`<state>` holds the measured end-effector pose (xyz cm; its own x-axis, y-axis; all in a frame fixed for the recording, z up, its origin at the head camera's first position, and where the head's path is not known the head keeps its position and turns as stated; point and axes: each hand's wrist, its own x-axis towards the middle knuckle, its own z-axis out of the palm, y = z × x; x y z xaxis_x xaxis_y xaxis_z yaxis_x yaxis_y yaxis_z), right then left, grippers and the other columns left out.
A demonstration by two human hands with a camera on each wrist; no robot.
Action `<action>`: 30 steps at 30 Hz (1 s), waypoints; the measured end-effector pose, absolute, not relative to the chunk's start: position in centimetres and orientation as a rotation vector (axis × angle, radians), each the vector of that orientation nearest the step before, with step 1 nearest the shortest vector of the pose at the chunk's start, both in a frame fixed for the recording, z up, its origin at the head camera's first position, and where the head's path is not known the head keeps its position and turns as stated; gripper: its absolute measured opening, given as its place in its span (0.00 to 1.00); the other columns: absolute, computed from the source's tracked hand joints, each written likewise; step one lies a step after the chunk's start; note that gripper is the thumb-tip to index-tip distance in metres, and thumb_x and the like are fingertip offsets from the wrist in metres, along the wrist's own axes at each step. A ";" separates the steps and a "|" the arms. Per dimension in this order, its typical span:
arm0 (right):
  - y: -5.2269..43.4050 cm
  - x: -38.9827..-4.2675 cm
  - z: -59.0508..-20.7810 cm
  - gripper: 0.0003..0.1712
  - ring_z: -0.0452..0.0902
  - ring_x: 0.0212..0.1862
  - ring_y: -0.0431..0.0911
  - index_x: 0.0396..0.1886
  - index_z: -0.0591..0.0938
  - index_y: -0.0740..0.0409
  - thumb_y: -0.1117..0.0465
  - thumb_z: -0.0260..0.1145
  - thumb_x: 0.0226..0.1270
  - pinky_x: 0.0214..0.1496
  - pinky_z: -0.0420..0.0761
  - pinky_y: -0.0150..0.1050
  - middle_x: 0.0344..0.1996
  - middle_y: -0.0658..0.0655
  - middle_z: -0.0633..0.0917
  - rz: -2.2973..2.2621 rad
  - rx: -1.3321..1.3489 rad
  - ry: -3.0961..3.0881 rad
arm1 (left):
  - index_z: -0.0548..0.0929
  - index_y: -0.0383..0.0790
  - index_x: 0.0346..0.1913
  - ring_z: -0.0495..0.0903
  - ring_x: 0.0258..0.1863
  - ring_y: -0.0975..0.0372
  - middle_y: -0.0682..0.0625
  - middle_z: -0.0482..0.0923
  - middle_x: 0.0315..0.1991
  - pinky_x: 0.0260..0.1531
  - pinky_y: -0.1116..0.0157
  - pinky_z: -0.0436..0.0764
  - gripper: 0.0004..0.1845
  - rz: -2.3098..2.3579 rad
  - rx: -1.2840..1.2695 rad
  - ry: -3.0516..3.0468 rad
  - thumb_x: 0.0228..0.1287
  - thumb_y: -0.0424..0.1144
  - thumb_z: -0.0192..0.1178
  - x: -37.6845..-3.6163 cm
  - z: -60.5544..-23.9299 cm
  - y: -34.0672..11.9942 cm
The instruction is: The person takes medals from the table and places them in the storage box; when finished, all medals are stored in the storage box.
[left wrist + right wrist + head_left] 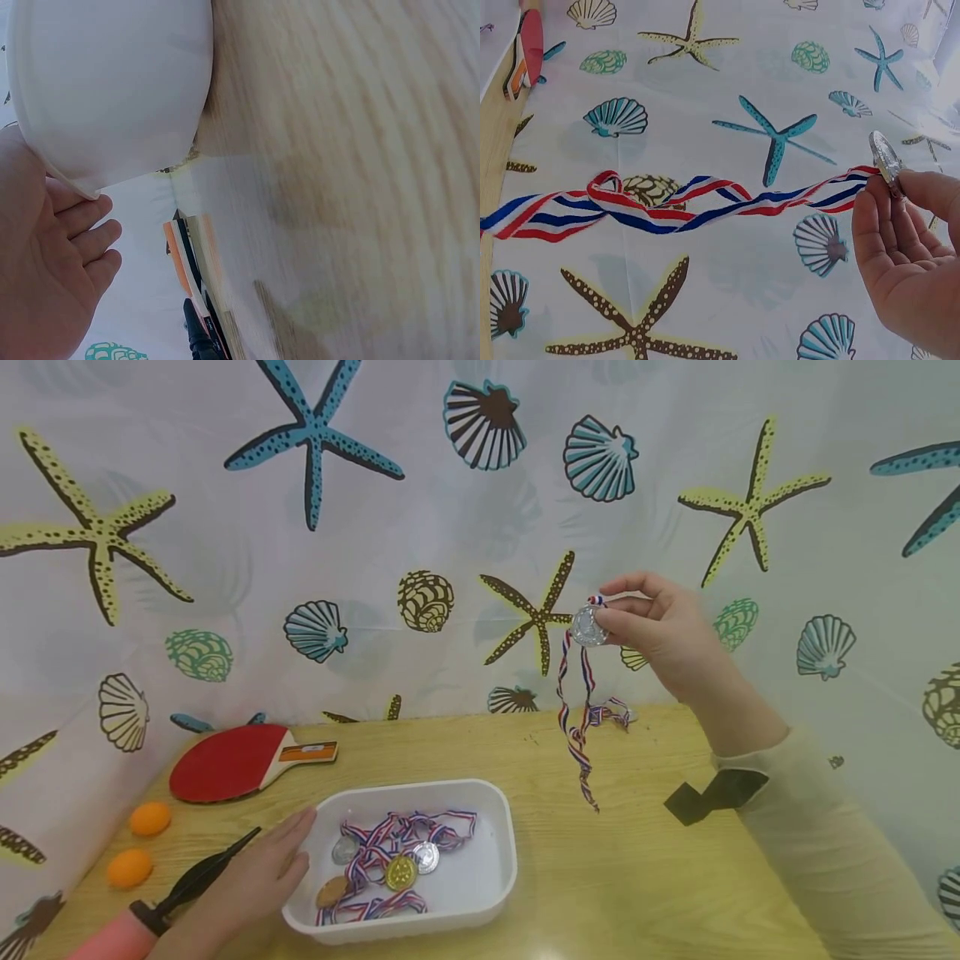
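Observation:
Raised above the table, my right hand [660, 631] pinches a silver medal [588, 625] between thumb and fingers. Its red, white and blue ribbon [735, 206] hangs down, twisted and looped on itself. At the left side of a white plastic tub [491, 893], my left hand [52, 255] rests with loosely extended fingers right at the rim. Inside the tub lie a gold medal [401, 872], two silver ones and a bronze-coloured medal [332, 892], among tangled striped ribbons [375, 852].
Behind the tub lies a red table tennis paddle [228, 764], with two orange balls [150, 818] to its left. Another ribboned medal [611, 714] sits at the table's back edge. A curtain [450, 535] printed with shells and starfish hangs behind the wooden table [600, 877].

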<state>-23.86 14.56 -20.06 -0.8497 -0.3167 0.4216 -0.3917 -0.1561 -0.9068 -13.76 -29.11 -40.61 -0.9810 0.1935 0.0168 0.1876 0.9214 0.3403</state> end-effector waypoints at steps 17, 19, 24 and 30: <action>8.4 -19.6 -21.2 0.08 0.76 0.33 0.45 0.37 0.78 0.60 0.73 0.61 0.60 0.40 0.79 0.37 0.32 0.56 0.81 2.195 1.062 -2.183 | 0.59 0.28 0.67 0.58 0.62 0.39 0.31 0.58 0.65 0.56 0.42 0.61 0.32 0.555 0.287 3.047 0.63 0.39 0.54 -13.7 -40.6 -29.1; 7.9 -19.3 -22.1 0.08 0.77 0.34 0.46 0.38 0.77 0.62 0.74 0.61 0.59 0.42 0.80 0.39 0.32 0.58 0.81 2.224 1.092 -2.235 | 0.58 0.28 0.67 0.57 0.63 0.39 0.31 0.57 0.65 0.56 0.42 0.61 0.32 0.551 0.282 3.037 0.63 0.39 0.54 -13.7 -40.6 -29.0; 6.7 -19.0 -24.8 0.08 0.78 0.35 0.46 0.39 0.76 0.66 0.72 0.63 0.58 0.44 0.80 0.41 0.33 0.59 0.81 2.220 1.131 -2.386 | 0.58 0.29 0.67 0.56 0.63 0.39 0.31 0.57 0.65 0.57 0.42 0.60 0.32 0.550 0.257 3.021 0.63 0.39 0.53 -13.6 -40.3 -28.9; 6.0 -19.2 -27.9 0.09 0.78 0.34 0.45 0.39 0.77 0.69 0.71 0.64 0.57 0.42 0.81 0.41 0.33 0.59 0.81 2.197 1.180 -2.549 | 0.57 0.29 0.67 0.56 0.63 0.39 0.32 0.56 0.65 0.57 0.42 0.60 0.33 0.556 0.250 3.015 0.64 0.40 0.53 -13.5 -40.1 -28.8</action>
